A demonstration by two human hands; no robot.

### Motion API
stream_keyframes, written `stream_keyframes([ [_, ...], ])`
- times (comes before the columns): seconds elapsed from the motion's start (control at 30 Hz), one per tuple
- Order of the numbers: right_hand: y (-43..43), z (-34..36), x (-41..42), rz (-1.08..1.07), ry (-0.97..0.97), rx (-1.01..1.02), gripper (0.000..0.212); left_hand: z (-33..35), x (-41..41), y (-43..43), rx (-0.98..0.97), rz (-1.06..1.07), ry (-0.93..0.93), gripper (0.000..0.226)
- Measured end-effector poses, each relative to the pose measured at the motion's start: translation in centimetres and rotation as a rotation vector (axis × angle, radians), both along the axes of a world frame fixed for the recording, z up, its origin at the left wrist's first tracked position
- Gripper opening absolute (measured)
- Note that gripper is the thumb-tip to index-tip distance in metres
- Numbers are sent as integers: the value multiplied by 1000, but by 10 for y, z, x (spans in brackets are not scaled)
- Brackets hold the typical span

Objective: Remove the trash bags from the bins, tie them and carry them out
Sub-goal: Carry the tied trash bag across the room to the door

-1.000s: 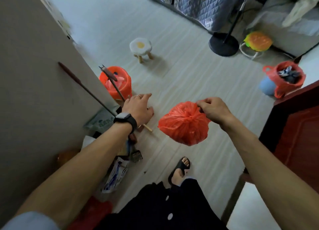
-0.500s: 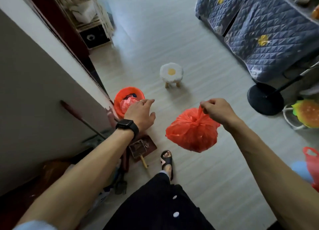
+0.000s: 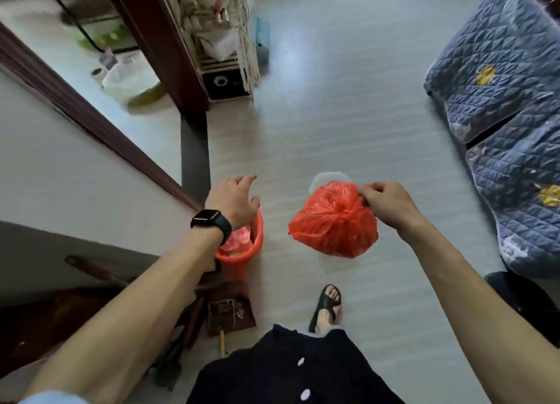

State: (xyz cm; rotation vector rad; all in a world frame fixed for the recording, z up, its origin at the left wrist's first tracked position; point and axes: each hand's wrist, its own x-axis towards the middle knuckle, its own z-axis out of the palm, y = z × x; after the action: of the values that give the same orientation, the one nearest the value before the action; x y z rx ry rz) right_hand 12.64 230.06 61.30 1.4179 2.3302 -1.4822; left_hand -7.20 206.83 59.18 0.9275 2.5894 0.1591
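From the head view, my right hand (image 3: 385, 205) pinched the gathered neck of a bulging orange-red plastic trash bag (image 3: 333, 225), fingers curled tight on the knot, and the bag hung clear of the pale floor (image 3: 303, 116). That one looked already tied.

My left hand (image 3: 235, 200) hovered over the small orange plastic bin (image 3: 239, 259) by the wall, fingers spread loosely and holding nothing. A crumpled pink plastic liner (image 3: 238, 240) sat inside the bin, not yet lifted. I judged the step in hand to be the reach for this second bag.

The next move, as I saw it, called for lowering the left hand to the rim, gathering the liner's edges and drawing it up. Tying would need both hands, so the hanging bag would probably have to be set down first.

As for writing, I could read none. The black smartwatch (image 3: 209, 219) on my left wrist showed a dark face. The brown dustpan (image 3: 231, 312) near my black sandal (image 3: 327, 303) bore a mark too blurred to read.
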Motion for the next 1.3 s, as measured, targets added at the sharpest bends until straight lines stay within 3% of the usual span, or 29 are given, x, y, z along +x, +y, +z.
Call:
stream_keyframes([
  [0.23,110,26,-113,173,30,79,33,12,-81,80,28,146,40,58],
  [0.43,195,31,-223,136,67,100,36,8,-195,148,107,161,73,62],
  [0.8,335,26,-410,-24,57,7,27,12,-430,311,38,5,83,59],
  [1.03,474,22,-553,-71,90,30,31,12,-576,488,47,-133,115,57],
  [1.3,664,32,-699,-88,59,63,36,27,-733,690,74,-147,130,57],
])
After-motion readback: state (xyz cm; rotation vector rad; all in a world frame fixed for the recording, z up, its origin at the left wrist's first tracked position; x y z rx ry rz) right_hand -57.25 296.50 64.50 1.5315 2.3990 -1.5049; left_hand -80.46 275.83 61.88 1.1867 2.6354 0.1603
